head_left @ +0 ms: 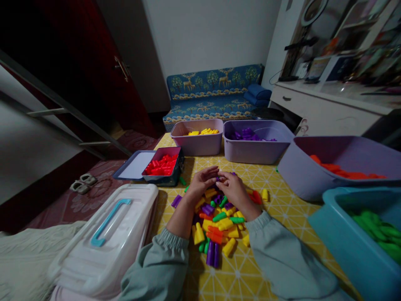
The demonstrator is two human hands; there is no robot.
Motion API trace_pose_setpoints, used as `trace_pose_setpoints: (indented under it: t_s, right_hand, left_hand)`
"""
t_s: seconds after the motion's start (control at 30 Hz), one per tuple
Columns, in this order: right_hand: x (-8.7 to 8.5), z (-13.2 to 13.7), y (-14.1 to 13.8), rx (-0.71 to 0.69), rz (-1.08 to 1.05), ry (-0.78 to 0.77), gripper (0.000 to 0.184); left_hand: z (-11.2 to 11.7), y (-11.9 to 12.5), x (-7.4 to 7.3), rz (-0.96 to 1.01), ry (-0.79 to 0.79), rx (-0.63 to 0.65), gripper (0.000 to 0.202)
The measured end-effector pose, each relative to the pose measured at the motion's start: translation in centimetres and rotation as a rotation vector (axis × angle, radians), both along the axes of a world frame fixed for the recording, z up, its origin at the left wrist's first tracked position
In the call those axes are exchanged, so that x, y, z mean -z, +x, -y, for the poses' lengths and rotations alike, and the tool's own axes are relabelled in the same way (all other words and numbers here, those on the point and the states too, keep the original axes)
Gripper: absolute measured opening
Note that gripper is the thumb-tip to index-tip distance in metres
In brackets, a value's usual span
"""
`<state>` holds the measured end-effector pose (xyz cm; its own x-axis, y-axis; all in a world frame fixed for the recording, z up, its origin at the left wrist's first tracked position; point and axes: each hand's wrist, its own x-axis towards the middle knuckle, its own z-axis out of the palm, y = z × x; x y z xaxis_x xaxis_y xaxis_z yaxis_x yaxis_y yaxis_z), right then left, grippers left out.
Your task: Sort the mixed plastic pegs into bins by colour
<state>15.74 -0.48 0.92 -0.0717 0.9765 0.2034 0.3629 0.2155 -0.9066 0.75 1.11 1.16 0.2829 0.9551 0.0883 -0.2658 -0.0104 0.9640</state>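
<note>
1. Head view, hands: left hand [201,182] and right hand [234,190] meet over the far part of the heap, fingers bent and tips drawn narrowly together. A small purple plastic piece [217,179] shows between the fingertips. Cannot tell which hand grips it, or whether both do.
2. Head view, key relation: piece sits midway, neither hand clearly nearer. Long axis hidden by fingers.
3. Head view, below the hands: loose heap of yellow, green, purple and orange-red finger-shaped plastic pieces [224,224]. At its near edge, a pair of long purple tubes [213,254] lies side by side, axes running roughly toward the body.
4. Head view, edges: beyond the hands, a lilac plastic bin of purple pieces [253,154], slightly right; left of them, a dark hinged box of red pieces [166,179].
5. Head view, room: yellow patterned tablecloth [275,217] shows right of the heap, plus a strip before the bin; judged wider for the right hand's side.
</note>
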Motion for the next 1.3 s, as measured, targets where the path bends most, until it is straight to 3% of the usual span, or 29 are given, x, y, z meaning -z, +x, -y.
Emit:
trace_pose_setpoints:
  t_s: [0.13,0.37,0.73,0.83,1.03,1.17,1.3]
  right_hand:
    - [-0.5,0.0,0.1,-0.033,-0.118,-0.1,0.027]
    - [-1.8,-0.4,2.0,0.113,-0.308,-0.232,0.02]
    - [-6.8,0.4,5.7,-0.152,-0.054,-0.26,0.026]
    - [-7.9,0.0,6.6,-0.121,-0.115,-0.194,0.024]
    - [-9.9,-3.2,7.1,0.116,-0.639,0.225,0.044]
    - [-9.0,-3.6,6.9,0.159,-0.635,0.172,0.043]
    - [-6.0,-2.3,5.9,0.132,-0.324,0.064,0.027]
  left_hand:
    - [0.0,0.2,0.2,-0.035,-0.01,-0.13,0.051]
    - [-0.5,0.2,1.0,-0.086,-0.036,-0.219,0.048]
    - [-0.4,0.5,0.4,-0.304,0.015,-0.227,0.035]
    - [-0.4,0.6,0.4,-0.29,0.014,-0.226,0.034]
    - [-0.6,0.5,0.8,-0.239,-0.002,-0.222,0.032]
    - [-0.7,0.5,0.9,-0.233,-0.014,-0.219,0.033]
    - [-0.6,0.6,0.7,-0.258,0.007,-0.219,0.032]
